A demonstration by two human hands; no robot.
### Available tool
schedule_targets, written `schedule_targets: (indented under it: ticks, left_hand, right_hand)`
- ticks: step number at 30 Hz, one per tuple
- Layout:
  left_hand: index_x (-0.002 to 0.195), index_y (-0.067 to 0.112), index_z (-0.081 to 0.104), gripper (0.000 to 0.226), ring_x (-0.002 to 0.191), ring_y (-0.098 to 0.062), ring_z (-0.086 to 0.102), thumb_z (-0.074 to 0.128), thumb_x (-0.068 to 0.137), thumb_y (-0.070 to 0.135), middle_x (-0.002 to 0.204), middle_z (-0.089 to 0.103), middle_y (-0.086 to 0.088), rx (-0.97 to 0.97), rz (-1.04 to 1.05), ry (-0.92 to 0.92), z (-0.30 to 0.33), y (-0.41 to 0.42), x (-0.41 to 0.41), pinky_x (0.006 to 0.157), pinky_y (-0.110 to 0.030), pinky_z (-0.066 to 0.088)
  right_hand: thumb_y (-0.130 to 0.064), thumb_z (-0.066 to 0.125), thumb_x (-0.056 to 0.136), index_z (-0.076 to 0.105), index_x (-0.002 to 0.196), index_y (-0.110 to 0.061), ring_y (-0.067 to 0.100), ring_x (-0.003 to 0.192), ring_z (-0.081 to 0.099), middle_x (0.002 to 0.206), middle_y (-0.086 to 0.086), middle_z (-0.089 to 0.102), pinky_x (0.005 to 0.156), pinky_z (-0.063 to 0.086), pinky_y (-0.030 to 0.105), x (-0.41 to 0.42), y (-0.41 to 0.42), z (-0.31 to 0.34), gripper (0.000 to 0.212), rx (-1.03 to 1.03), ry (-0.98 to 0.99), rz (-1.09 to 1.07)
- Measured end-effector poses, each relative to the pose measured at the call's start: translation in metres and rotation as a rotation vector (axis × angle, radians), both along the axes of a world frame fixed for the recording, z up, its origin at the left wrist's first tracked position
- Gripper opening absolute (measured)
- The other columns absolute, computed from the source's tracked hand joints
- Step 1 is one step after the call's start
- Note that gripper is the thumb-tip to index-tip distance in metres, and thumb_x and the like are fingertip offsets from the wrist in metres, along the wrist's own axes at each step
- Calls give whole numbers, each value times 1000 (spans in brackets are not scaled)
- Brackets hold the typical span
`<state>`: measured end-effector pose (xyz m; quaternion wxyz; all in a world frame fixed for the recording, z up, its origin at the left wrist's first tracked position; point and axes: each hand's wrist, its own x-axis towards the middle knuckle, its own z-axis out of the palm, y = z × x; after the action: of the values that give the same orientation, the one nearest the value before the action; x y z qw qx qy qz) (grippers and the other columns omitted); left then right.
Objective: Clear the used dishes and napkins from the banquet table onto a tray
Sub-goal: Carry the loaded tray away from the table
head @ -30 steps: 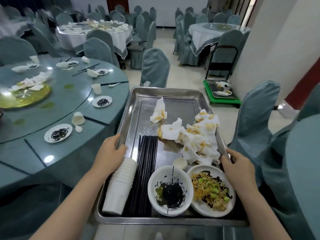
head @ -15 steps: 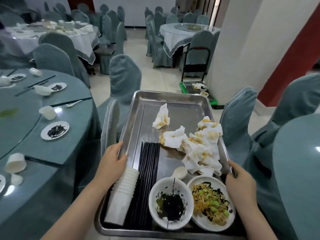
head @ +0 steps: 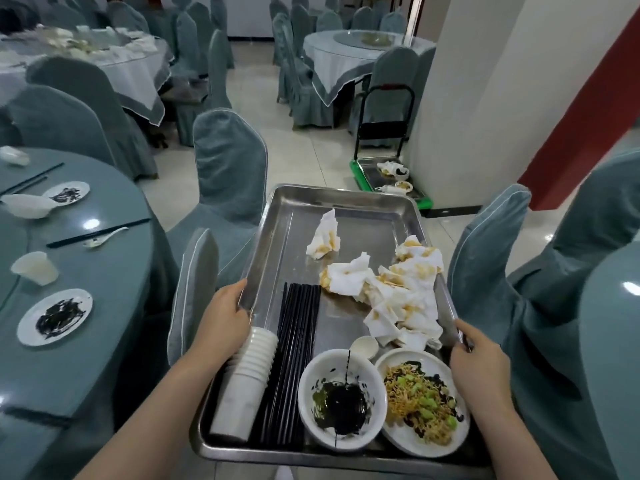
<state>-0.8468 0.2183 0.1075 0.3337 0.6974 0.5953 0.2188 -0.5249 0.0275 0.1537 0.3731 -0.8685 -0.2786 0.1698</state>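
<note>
I carry a steel tray [head: 349, 209] in front of me. My left hand [head: 225, 317] grips its left rim and my right hand [head: 479, 362] grips its right rim. On the tray lie a stack of white cups [head: 247, 379], a row of black chopsticks [head: 291, 362], a heap of stained napkins [head: 391, 292], a white bowl [head: 341, 400] with dark sauce, a plate [head: 424, 403] of noodle leftovers and a small white spoon [head: 363, 346]. The banquet table [head: 114, 271] at my left still bears two soiled plates [head: 55, 317], a cup [head: 34, 268], a bowl [head: 29, 206], a spoon [head: 104, 237] and chopsticks [head: 98, 232].
Covered chairs [head: 228, 157] stand between the tray and the table, and more chairs [head: 485, 271] crowd the right. A green trolley [head: 391, 174] with dishes waits by the white pillar [head: 485, 98]. Other set tables [head: 86, 57] fill the back of the hall.
The view has swung right and forward: the banquet table has slid to the left edge, the trolley and pillar have come closer. Both hands keep their grip on the tray.
</note>
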Motion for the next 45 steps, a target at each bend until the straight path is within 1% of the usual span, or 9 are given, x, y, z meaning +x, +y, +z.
schedule_targets:
  ticks: [3, 7, 11, 14, 20, 22, 26, 37, 45]
  left_hand:
    - [137, 30, 49, 58, 120, -9, 54, 40, 84, 9, 130, 58, 12, 14, -17, 25, -2, 51, 11, 103, -42, 46]
    - [135, 21, 53, 53, 118, -15, 53, 41, 88, 0, 129, 57, 6, 67, 16, 31, 8, 111, 32, 104, -41, 45]
    - [130, 19, 56, 48, 115, -17, 54, 44, 87, 0, 125, 58, 2, 107, -14, 50, 4, 171, 51, 100, -41, 48]
    - [132, 12, 54, 51, 119, -20, 50, 41, 87, -5, 131, 53, -3, 138, -4, 47, 2, 213, 74, 104, -40, 43]
    - [138, -1, 47, 54, 132, -22, 40, 37, 87, -14, 145, 37, -10, 137, 82, 16, -9, 296, 145, 107, -19, 24]
    - [136, -3, 48, 54, 132, -23, 41, 36, 86, -17, 144, 38, -11, 151, 106, 1, -11, 322, 173, 107, -19, 24]
    - [134, -3, 51, 53, 129, -22, 43, 37, 85, -18, 142, 40, -10, 140, 157, -15, -9, 372, 223, 106, -19, 25]
    - [129, -3, 57, 48, 131, -21, 42, 39, 86, -15, 144, 41, -9, 157, 249, 26, -9, 528, 309, 106, -20, 25]
    - [134, 2, 53, 51, 131, -19, 40, 39, 87, -13, 145, 39, -6, 126, 283, 16, -18, 679, 338, 104, -18, 24]
  right_hand:
    - [0, 44, 92, 60, 131, -17, 14, 77, 51, 118, 11, 66, 68, 40, 29, 10, 50, -7, 45, 2, 2, -15]
    - [2, 42, 93, 59, 131, -15, 10, 76, 50, 114, 9, 65, 59, 36, 19, 22, 113, -11, 45, 19, -14, 0]
    - [1, 42, 94, 57, 133, -13, 17, 95, 54, 123, 9, 64, 79, 42, 25, 45, 171, -16, 45, 19, -37, 29]
    - [2, 43, 92, 60, 130, -12, 19, 95, 53, 120, 8, 65, 80, 41, 27, 71, 218, -19, 43, 22, -72, 51]
    - [5, 42, 90, 64, 120, -14, 18, 91, 51, 99, -2, 60, 77, 40, 30, 147, 318, -25, 42, 47, -91, 138]
    - [7, 42, 88, 64, 121, -10, 20, 97, 52, 108, -1, 61, 82, 41, 29, 179, 353, -28, 43, 50, -124, 178]
    - [9, 42, 89, 60, 129, -6, 22, 129, 46, 139, 6, 52, 110, 34, 31, 241, 420, -33, 46, 6, -181, 230]
    - [8, 40, 90, 65, 121, -5, 20, 118, 50, 134, 3, 53, 99, 34, 22, 338, 610, -36, 41, 15, -167, 308]
    - [8, 40, 90, 63, 125, -5, 20, 128, 46, 140, 5, 50, 105, 32, 25, 372, 779, -43, 43, 24, -217, 343]
